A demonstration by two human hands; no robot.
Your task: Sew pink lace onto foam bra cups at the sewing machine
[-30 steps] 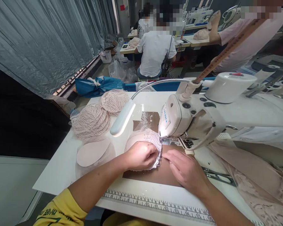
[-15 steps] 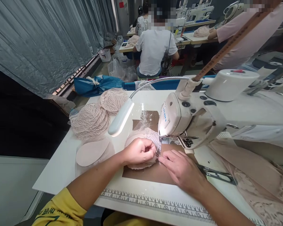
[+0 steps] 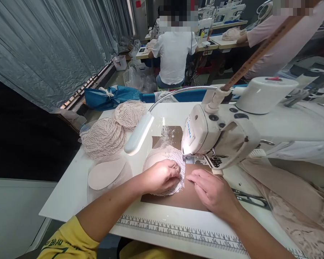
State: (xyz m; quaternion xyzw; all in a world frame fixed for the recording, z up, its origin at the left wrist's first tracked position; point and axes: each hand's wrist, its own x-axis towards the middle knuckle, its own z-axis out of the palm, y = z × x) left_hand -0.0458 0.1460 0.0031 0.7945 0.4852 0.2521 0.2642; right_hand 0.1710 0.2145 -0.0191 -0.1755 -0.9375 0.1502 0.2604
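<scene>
A round lace bra cup (image 3: pixel 162 155) in pale pink lies under the head of the white sewing machine (image 3: pixel 198 131). My left hand (image 3: pixel 162 176) rests on the cup with its fingers curled in and closed on the lace near the right edge. My right hand (image 3: pixel 212 187) is just right of the cup, apart from its edge, over the brown plate (image 3: pixel 175 202). Its thumb and forefinger are pressed together; anything between them is too small to make out. The needle area is partly hidden by the machine head.
Stacks of lace pieces (image 3: pixel 104 138) and a smooth oval pad (image 3: pixel 106 174) lie to the left. A lamp (image 3: pixel 139 135) hangs over the table. Black scissors (image 3: pixel 252 199) and beige fabric (image 3: pixel 280 180) are on the right. A ruler strip (image 3: pixel 178 232) runs along the front edge. Co-workers sit beyond.
My right hand has drawn slightly right, off the cup's edge. My left hand has turned, its fingers curling further down onto the lace. The cup's near edge has shifted a little.
</scene>
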